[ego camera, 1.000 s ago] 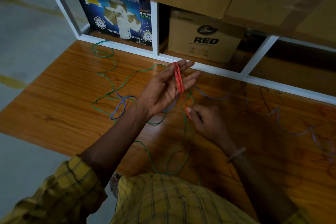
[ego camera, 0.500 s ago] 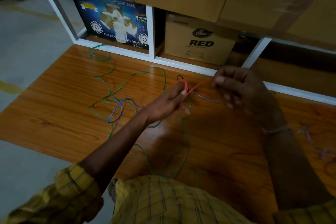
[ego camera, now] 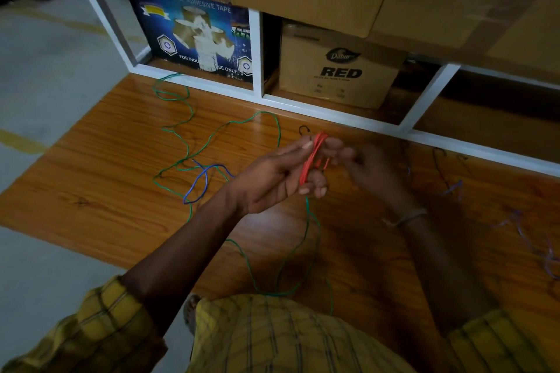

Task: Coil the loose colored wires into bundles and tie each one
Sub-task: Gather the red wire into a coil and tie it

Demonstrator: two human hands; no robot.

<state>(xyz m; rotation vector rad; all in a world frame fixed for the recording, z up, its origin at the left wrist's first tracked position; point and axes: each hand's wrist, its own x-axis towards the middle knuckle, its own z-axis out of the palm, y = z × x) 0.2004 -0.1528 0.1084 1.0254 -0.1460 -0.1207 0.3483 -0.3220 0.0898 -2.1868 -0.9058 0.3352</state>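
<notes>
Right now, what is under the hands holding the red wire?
Under the left hand and right hand, green wire crosses the wooden board. The hands hide what lies directly below.

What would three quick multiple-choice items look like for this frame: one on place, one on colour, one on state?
1. Where does the green wire lie?
A. On the wooden board
B. Inside the cardboard box
C. Over the person's shoulder

2. What colour is the wire bundle between the hands?
A. Blue
B. Red
C. Green

3. What state is the blue wire in?
A. Coiled and tied
B. Held in the right hand
C. Loose on the board

Key: 1 A, it sprawls across the wooden board. 2 B, the red coil sits in the left hand, with the right hand at its side. 3 C, it lies untied beside the green one, with no hand on it.
</notes>
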